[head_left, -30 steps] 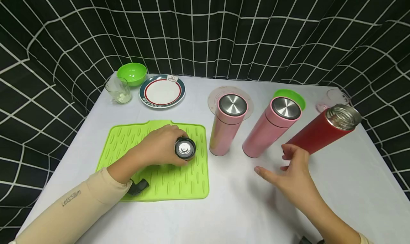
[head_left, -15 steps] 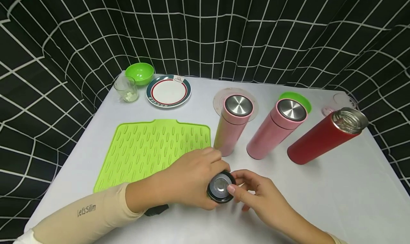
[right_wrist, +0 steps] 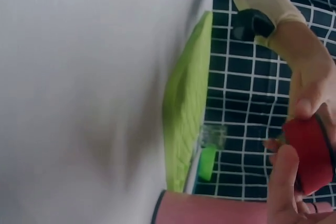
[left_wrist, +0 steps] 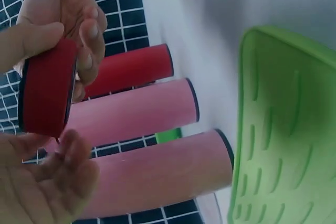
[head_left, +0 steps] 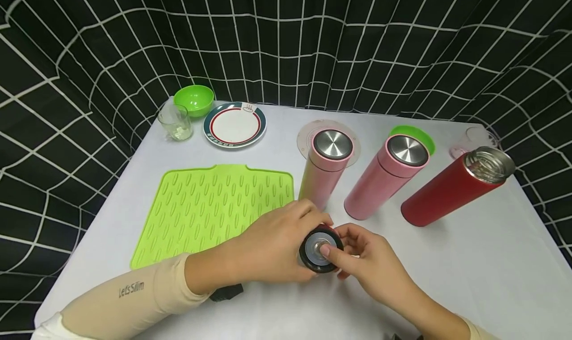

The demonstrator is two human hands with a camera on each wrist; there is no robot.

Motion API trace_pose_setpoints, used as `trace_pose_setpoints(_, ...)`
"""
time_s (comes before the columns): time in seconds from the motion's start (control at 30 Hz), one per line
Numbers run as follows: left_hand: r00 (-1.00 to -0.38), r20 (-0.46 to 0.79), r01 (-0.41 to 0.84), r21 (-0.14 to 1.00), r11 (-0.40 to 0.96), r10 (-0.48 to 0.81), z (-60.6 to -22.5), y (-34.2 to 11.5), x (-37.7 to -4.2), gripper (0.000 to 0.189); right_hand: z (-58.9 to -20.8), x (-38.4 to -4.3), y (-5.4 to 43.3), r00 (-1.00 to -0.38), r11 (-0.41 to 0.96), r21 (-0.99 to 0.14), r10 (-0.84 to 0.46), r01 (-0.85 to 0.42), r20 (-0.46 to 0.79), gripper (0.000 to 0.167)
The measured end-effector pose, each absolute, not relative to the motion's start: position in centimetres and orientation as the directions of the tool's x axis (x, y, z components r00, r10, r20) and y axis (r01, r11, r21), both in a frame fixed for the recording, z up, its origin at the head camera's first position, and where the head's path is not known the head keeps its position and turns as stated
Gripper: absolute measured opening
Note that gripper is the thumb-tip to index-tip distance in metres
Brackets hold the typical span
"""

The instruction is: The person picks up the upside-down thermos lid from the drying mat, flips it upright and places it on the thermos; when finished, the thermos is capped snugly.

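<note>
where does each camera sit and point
Head: on the head, facing forward and down over the table; left hand, right hand, left sleeve show.
Left wrist: on that wrist, facing red lid and pink bottles; both hands show.
Right wrist: on that wrist, facing red lid and green mat; both hands, left sleeve show.
Both wrist views share red lid and green mat.

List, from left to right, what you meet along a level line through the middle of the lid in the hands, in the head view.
Black gridded curtain → white tablecloth → green ridged mat → left forearm → left hand → red flask lid → right hand → tablecloth again → curtain again.
</note>
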State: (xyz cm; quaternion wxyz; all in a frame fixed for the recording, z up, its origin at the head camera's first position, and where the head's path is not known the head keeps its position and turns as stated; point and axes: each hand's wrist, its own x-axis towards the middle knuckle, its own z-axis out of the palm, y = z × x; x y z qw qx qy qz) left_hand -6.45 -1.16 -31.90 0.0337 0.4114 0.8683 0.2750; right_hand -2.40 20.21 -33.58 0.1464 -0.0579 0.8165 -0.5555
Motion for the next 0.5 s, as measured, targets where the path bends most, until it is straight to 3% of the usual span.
trace_pose_setpoints(0.1, -0.714, 0.003, 0.522, 0.668, 0.530, 0.700, -31.7, -1.6, -6.6, 0.090, -33.5, -2.5, 20.5, -0.959, 0.385, -0.902, -0.270, -0.193, 0.090, 0.030)
trace_pose_setpoints(0.17, -0.717, -0.095, 0.380, 0.777, 0.502, 0.690, -31.7, -2.0, -6.7, 0.094, -33.5, -2.7, 20.5, -0.872, 0.387, -0.788, -0.312, -0.478, 0.376, 0.026)
trace_pose_setpoints(0.2, -0.712, -0.126, 0.312, 0.825, 0.472, 0.691, -31.8, -2.1, -6.8, 0.091, -33.5, -3.0, 20.5, -0.781, 0.380, -0.683, -0.336, -0.624, 0.527, 0.022)
trace_pose_setpoints(0.27, -0.696, -0.133, 0.218, 0.897, 0.384, 0.706, -31.9, -2.4, -7.1, 0.080, -33.2, -3.6, 20.0, -0.535, 0.380, -0.403, -0.362, -0.832, 0.763, 0.015)
trace_pose_setpoints(0.37, -0.689, -0.058, 0.188, 0.948, 0.255, 0.722, -32.4, -2.5, -7.3, 0.065, -32.7, -4.6, 19.2, -0.214, 0.374, -0.073, -0.351, -0.925, 0.912, 0.021)
trace_pose_setpoints(0.43, -0.699, 0.029, 0.225, 0.958, 0.181, 0.714, -32.6, -2.5, -7.3, 0.061, -32.4, -5.0, 18.9, -0.096, 0.381, 0.040, -0.332, -0.924, 0.938, 0.018)
trace_pose_setpoints(0.5, -0.703, 0.122, 0.294, 0.947, 0.131, 0.701, -32.7, -2.3, -7.3, 0.063, -32.3, -5.2, 18.7, -0.031, 0.381, 0.094, -0.308, -0.920, 0.951, 0.015)
